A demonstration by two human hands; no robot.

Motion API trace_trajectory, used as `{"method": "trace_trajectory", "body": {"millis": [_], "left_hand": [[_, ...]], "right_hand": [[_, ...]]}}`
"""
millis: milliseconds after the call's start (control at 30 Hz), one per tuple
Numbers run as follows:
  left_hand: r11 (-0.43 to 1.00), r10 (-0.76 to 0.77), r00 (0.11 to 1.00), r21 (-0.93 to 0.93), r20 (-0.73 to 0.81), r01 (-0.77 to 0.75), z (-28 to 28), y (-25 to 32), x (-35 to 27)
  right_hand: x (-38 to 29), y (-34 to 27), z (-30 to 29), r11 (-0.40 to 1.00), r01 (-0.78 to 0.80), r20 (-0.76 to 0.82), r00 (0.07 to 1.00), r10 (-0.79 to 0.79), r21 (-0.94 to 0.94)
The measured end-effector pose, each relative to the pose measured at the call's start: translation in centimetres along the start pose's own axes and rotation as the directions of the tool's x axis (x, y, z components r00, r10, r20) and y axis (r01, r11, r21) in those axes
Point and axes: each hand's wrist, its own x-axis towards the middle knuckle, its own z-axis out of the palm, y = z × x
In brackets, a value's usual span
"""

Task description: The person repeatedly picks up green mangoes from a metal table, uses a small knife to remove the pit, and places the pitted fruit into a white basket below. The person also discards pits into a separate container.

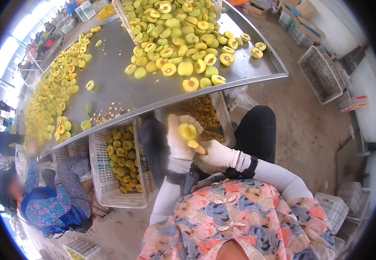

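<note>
Near the middle of the head view, my left hand (180, 139) wears a white knit glove and holds a halved yellow-green fruit (187, 131), cut face up. Beside it, my right hand (217, 153), also gloved, is closed around a small tool with a wooden-looking handle (201, 149); its tip lies close to the fruit and is partly hard to make out. Both hands are above my lap, below the edge of the metal table (162, 105). Behind them stands a crate of brownish-yellow fruit pieces (204, 112).
Halved fruits (175, 42) are heaped on the table, with another pile (56, 87) at its left and loose pits (110, 112) near the edge. A white plastic crate (100, 182) holds fruit halves. A co-worker (48, 204) sits at left. An empty-looking crate (321, 74) lies at right.
</note>
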Motion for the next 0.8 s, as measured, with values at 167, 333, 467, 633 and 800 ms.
{"method": "trace_trajectory", "body": {"millis": [167, 333, 467, 633, 800], "left_hand": [[0.477, 0.719, 0.695, 0.725, 0.004, -0.497, -1.5, 7.0, -1.3], [-0.169, 0.897, 0.401, 0.983, 0.185, -0.076, -2.4, 16.1, -1.9], [-0.239, 0.699, 0.67, 0.965, 0.249, -0.109, 0.0, 13.2, 3.6], [-0.573, 0.22, 0.938, 0.814, 0.267, -0.097, 6.8, 6.0, 12.7], [-0.518, 0.079, 0.982, 0.848, 0.174, -0.108, 8.1, 3.6, 16.8]], "right_hand": [[1.5, 4.5, 0.0, 0.907, -0.346, 0.028, 0.932, 0.363, -0.24], [1.2, 10.0, 0.3, 0.879, -0.336, 0.113, 0.913, 0.393, -0.338], [1.9, 11.7, 2.0, 0.907, -0.376, 0.092, 0.913, 0.398, -0.19], [1.7, 12.1, 2.5, 0.919, -0.312, 0.236, 0.9, 0.367, -0.242], [1.3, 12.1, 2.5, 0.929, -0.354, 0.069, 0.93, 0.362, -0.11]]}}
